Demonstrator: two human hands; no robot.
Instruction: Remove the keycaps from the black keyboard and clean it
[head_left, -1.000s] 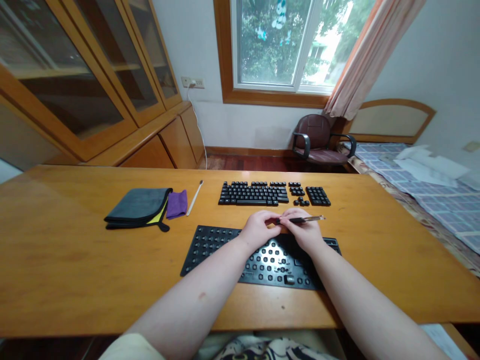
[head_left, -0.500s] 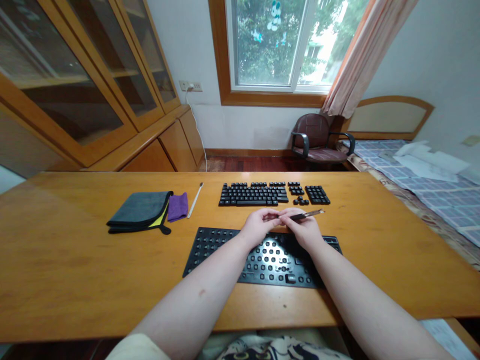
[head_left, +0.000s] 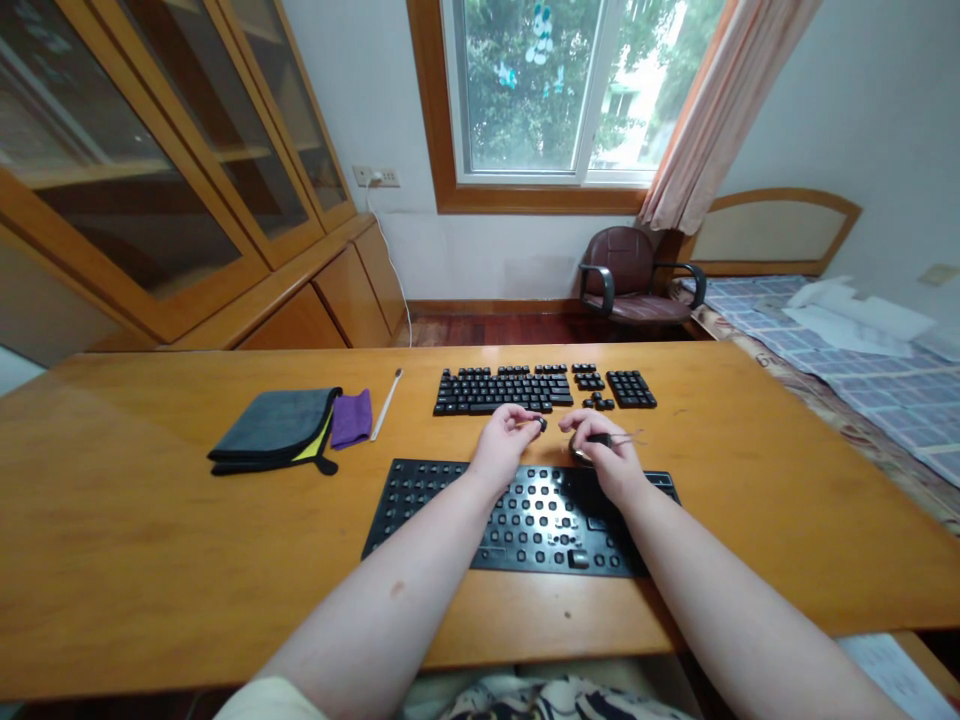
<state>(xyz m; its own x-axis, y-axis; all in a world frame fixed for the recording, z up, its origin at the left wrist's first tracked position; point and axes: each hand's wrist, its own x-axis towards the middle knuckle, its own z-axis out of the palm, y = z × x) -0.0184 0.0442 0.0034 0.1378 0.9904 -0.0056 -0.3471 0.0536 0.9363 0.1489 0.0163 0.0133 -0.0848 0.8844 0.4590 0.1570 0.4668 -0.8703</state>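
Note:
Pinched in the fingertips of my left hand is a small black keycap. My right hand grips a wire keycap puller by its dark handle, with thin wires pointing to the right. A gap separates the two hands. Beneath my forearms lies a black keyboard base, its keycaps mostly off and its switches showing. One wide keycap sits near its front edge. Beyond my hands, loose black keycaps are laid out in keyboard order.
On the left of the wooden desk are a folded grey cloth, a purple cloth and a thin white brush. Past the desk stand a chair and a bed.
My hands, which were together, have moved apart. The keycap now shows in my left fingertips. The puller has turned in my right hand, and its wires now show spread.

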